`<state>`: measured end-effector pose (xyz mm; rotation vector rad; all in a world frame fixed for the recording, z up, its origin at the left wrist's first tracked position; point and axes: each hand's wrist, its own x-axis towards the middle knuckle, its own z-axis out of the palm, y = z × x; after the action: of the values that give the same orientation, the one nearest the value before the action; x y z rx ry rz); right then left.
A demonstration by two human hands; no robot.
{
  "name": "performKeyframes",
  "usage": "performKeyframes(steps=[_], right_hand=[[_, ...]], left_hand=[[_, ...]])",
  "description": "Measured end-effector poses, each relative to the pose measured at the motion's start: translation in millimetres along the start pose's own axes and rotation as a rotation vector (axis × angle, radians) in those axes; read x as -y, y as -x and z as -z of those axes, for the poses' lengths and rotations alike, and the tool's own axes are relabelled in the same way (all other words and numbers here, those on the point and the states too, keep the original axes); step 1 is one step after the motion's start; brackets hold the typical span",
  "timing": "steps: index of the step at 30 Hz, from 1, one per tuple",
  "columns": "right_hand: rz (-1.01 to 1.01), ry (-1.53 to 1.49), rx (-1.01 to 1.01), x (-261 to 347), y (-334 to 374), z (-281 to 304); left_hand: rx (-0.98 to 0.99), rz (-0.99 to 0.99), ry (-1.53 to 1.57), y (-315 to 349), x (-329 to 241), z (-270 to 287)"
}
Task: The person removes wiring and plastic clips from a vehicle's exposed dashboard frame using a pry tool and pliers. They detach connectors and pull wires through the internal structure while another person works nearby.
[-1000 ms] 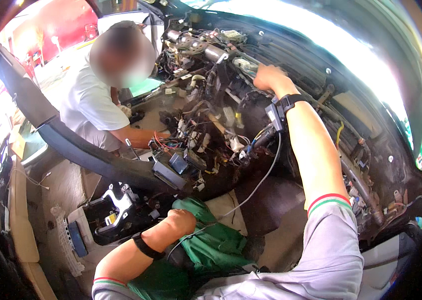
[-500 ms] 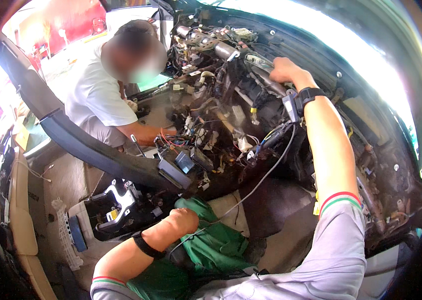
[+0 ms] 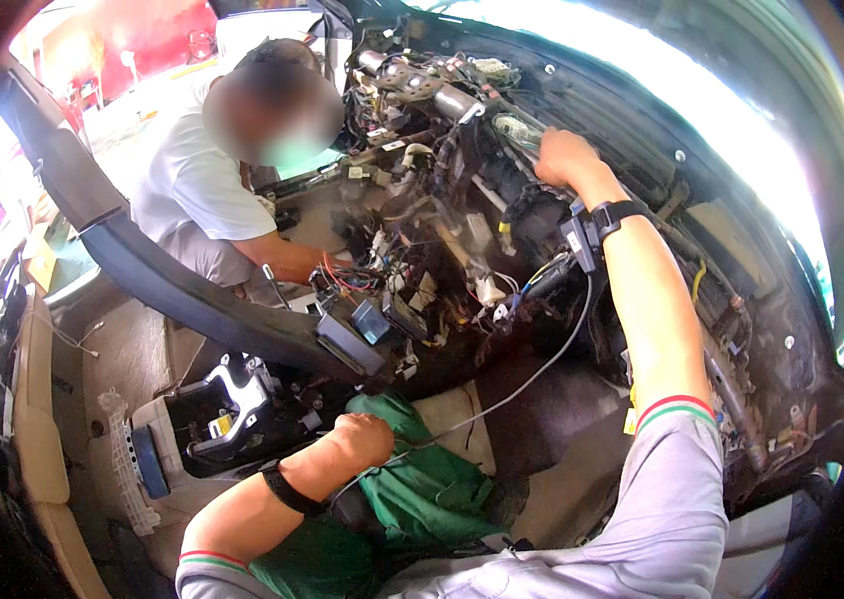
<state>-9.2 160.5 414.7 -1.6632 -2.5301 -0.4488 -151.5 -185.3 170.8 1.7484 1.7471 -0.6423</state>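
Observation:
My right hand (image 3: 564,160) reaches far forward to the metal cross-beam of a stripped car dashboard (image 3: 462,105). Its fingers are curled closed; what they grip is hidden. A pale, see-through object (image 3: 517,132) lies just left of the fingers, too blurred to name. On my green-trousered knee (image 3: 412,469) rests my left hand (image 3: 362,439), closed in a loose fist with nothing showing in it. A grey cable (image 3: 522,389) hangs from a small device (image 3: 578,240) strapped to my right wrist and runs past my left hand.
A co-worker in a white shirt (image 3: 197,180) crouches at the left, one arm among the loose wires (image 3: 342,270). A dark curved trim piece (image 3: 172,280) crosses between us. The opened centre console (image 3: 162,429) is beside my left arm. Bare wiring and brackets fill the dashboard.
My right hand has shifted slightly down and its wrist has turned a little. The pale object beside it has moved slightly. My left hand stays on the knee.

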Motion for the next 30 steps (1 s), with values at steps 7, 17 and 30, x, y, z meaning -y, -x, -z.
performKeyframes(steps=[7, 17, 30], right_hand=[[0.001, 0.01, 0.009, 2.8, 2.0, 1.7], [0.057, 0.054, -0.042, -3.8, -9.0, -9.2], [-0.003, -0.017, -0.078, 5.5, 9.2, -1.4]], left_hand=[[-0.022, -0.02, -0.047, 0.1, -1.0, -6.2], [-0.074, -0.035, -0.048, -8.4, 1.3, -10.0], [-0.116, -0.052, -0.052, -6.1, 1.3, -10.4]])
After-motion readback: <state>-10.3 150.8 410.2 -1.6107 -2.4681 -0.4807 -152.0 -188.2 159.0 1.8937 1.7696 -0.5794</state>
